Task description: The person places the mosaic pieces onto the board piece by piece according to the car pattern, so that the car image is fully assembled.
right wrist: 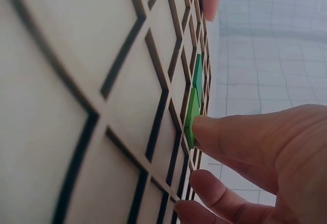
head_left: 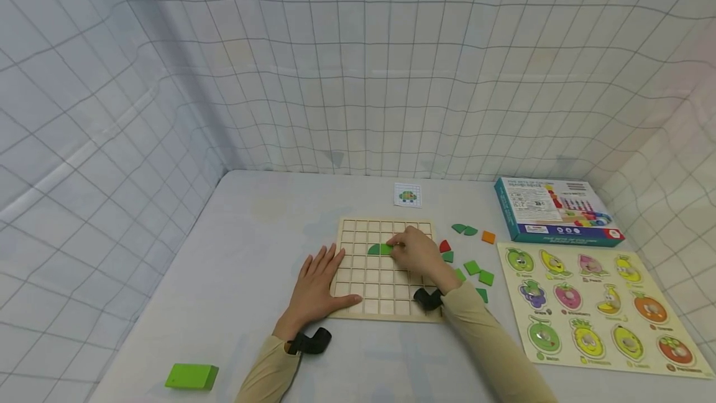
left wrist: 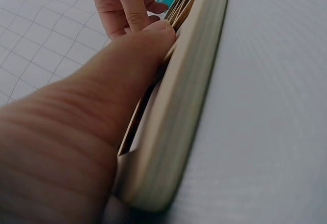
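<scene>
A wooden grid board (head_left: 386, 316) lies flat on the table. My left hand (head_left: 317, 288) rests along its left edge, fingers spread and thumb over the front corner. In the left wrist view the thumb lies on the board's rim (left wrist: 171, 112). My right hand (head_left: 416, 250) holds a light green square tile (head_left: 385, 249) at the grid, with thumb and fingertips at its right side. The right wrist view shows the thumb against that green square tile (right wrist: 192, 117). Left of it, a dark green quarter-round tile (head_left: 374, 250) sits in a cell.
Loose tiles lie right of the board: green quarter-rounds (head_left: 470, 231), a red one (head_left: 444, 245), an orange square (head_left: 488, 237) and green squares (head_left: 486, 277). A picture card (head_left: 408, 195) lies behind. Farther right are a box (head_left: 559, 210) and fruit puzzle (head_left: 601, 310); a green block (head_left: 192, 377) is front left.
</scene>
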A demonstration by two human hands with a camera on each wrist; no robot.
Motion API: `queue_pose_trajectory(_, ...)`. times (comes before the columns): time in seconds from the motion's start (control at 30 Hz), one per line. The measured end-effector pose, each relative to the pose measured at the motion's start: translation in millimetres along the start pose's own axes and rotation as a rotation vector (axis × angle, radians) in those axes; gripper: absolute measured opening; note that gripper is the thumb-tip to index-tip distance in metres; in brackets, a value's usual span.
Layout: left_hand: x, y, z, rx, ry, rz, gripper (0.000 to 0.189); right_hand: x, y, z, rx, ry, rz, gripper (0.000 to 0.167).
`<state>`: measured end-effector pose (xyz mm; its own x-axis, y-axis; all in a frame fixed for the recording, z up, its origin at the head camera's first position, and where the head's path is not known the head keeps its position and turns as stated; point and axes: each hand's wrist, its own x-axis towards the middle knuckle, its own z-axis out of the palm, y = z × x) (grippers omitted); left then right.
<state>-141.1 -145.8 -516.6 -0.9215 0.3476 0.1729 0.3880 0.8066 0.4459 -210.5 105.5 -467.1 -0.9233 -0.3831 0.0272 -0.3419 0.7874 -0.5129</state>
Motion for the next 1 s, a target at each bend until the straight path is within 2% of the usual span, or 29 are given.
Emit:
queue_pose_trajectory(0.13, 0.6, -0.4, 0.9, 0.001, 0.0, 0.004, 0.1, -3.8, 2.5, -2.6, -0.017, -0.024, -0.014, 0.027)
queue_pose_trajectory(0.23, 0.2, -0.6, 0.9, 0.007, 0.003, 0.003, 0.1, -6.8, 5.9, -4.5, -0.017, -0.036, -0.056, 0.029)
queue_pose_trajectory(0.37, -0.3, -0.8, 1.3, 0.007, 0.005, 0.003, 0.1, -12.8, 12.0, -10.0, 0.046, -0.041, -0.122, 0.028)
queue_pose_trajectory(0.5, -0.7, -0.3, 1.5, -0.001, 0.021, 0.018, 0.099, -20.0, 21.8, -19.9, 0.1, -0.01, -0.133, 0.022)
queue_pose_trajectory(0.77, -1.4, 0.6, 0.4, 0.006, 0.023, 0.017, 0.1, -37.1, 49.9, -43.3, 0.119, 0.049, -0.029, 0.011)
queue_pose_trajectory(1.0, -0.6, -0.1, 0.7, -0.004, 0.007, 0.001, 0.1, -50.7, 77.8, -48.9, 0.131, 0.043, 0.091, 0.008)
